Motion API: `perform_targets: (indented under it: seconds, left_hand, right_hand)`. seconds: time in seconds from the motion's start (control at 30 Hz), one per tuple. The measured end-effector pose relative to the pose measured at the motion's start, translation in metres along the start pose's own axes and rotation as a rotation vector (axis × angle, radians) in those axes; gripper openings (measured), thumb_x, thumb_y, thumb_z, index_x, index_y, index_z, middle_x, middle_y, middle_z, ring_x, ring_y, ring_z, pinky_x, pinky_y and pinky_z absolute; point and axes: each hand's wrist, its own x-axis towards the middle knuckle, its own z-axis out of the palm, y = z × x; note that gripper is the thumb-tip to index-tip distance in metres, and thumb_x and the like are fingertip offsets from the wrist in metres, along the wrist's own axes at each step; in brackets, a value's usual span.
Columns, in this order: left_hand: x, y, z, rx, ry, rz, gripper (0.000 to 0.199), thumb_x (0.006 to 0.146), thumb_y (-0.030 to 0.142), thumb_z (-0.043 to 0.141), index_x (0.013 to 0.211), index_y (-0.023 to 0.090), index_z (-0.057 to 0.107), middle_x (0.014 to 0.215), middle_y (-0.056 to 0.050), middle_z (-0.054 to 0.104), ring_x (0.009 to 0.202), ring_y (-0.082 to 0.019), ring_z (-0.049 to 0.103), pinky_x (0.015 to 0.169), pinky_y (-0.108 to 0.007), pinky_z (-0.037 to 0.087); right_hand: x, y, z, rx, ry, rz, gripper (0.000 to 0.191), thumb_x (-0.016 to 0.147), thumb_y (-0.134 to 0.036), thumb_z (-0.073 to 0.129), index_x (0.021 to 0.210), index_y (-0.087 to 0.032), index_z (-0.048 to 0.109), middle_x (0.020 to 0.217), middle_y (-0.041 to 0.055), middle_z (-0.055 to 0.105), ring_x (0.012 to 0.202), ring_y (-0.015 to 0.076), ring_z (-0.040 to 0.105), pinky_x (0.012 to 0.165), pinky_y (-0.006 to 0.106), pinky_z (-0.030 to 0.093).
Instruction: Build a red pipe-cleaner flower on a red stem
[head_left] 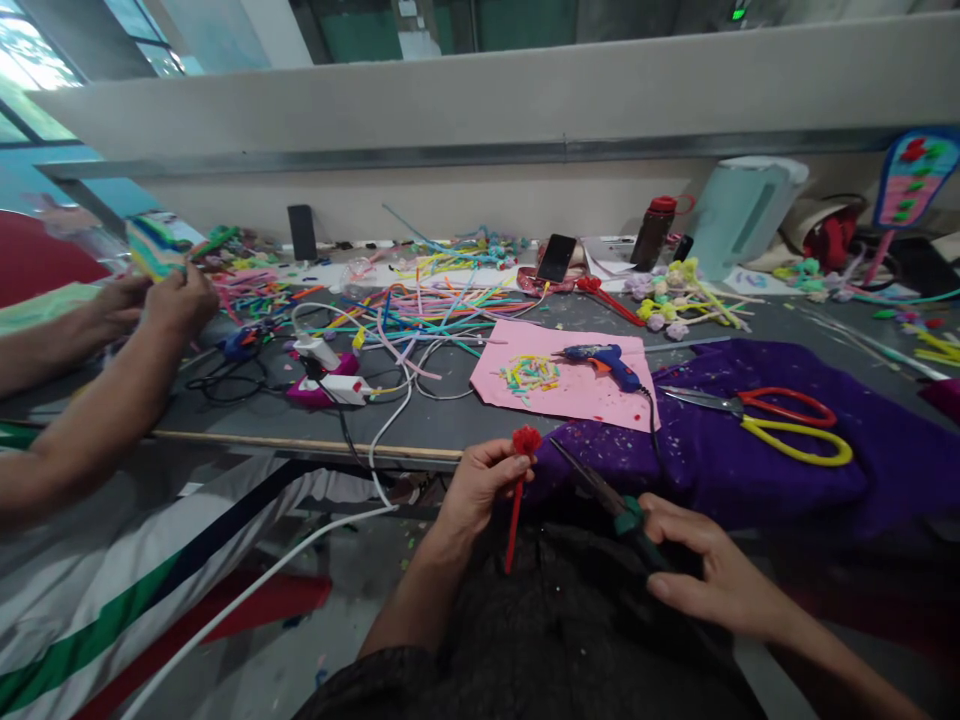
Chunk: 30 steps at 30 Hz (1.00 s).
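My left hand [480,482] pinches a red pipe-cleaner flower [527,440] just below its bloom, over my lap. Its red stem hangs down past my fingers. In my right hand [697,560] is a long, narrow metal-nosed tool [596,476] with a dark green handle. Its tip points up and left, apart from the flower. The exact kind of tool is unclear. Just beyond lies a pink sheet [600,405] with small cut pastel pieces [531,373] and a blue glue gun [600,362]. Scissors [780,420] with red and yellow handles rest on purple cloth [720,470].
A co-worker's hands [169,300] hold a striped colourful piece at the left. A power strip [330,388] with white cables [390,440] sits near the table edge. Loose pipe cleaners [442,300], a phone [556,259], a bottle [655,232] and a pale green jug [746,215] stand further back.
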Motion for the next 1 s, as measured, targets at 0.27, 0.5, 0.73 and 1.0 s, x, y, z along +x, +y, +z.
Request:
perform_targets:
  seconds: [0.27,0.5,0.73,1.0]
  left_hand:
    - [-0.0045,0.0020,0.0005,0.220,-0.002,0.129,0.019,0.067,0.031,0.068,0.063,0.013,0.063,0.058,0.001,0.056,0.052,-0.007,0.042,0.051,-0.019,0.029]
    - [-0.0071,0.0042,0.0018,0.390,-0.006,0.254,0.015,0.072,0.029,0.062,0.071,0.014,0.066,0.066,0.001,0.057,0.062,-0.011,0.047,0.059,-0.022,0.035]
    - [-0.0065,0.0031,0.0005,0.616,0.004,0.440,0.015,0.076,0.028,0.058,0.076,0.016,0.068,0.070,-0.001,0.060,0.066,-0.013,0.052,0.063,-0.023,0.039]
    - [-0.0070,0.0025,0.0006,0.730,0.052,0.585,0.012,0.076,0.023,0.057,0.071,0.018,0.067,0.066,-0.001,0.063,0.062,-0.012,0.053,0.062,-0.024,0.040]
  right_hand:
    - [-0.0016,-0.0032,0.0002,-0.002,0.006,-0.007,0.015,0.069,-0.024,0.057,0.070,-0.020,0.042,0.078,0.0012,0.044,0.074,0.0179,0.047,0.067,0.029,0.039]
    - [-0.0051,-0.0039,-0.0031,0.030,-0.032,-0.003,0.017,0.070,-0.026,0.058,0.070,-0.020,0.042,0.080,0.0014,0.044,0.077,0.0180,0.046,0.068,0.029,0.038]
    - [-0.0063,-0.0081,-0.0052,0.072,-0.072,0.009,0.016,0.070,-0.025,0.057,0.070,-0.019,0.042,0.078,0.0006,0.042,0.073,0.0167,0.043,0.065,0.028,0.035]
    - [-0.0086,-0.0048,-0.0065,0.069,-0.057,0.008,0.018,0.071,-0.029,0.058,0.069,-0.019,0.042,0.078,0.0005,0.041,0.074,0.0166,0.043,0.066,0.028,0.036]
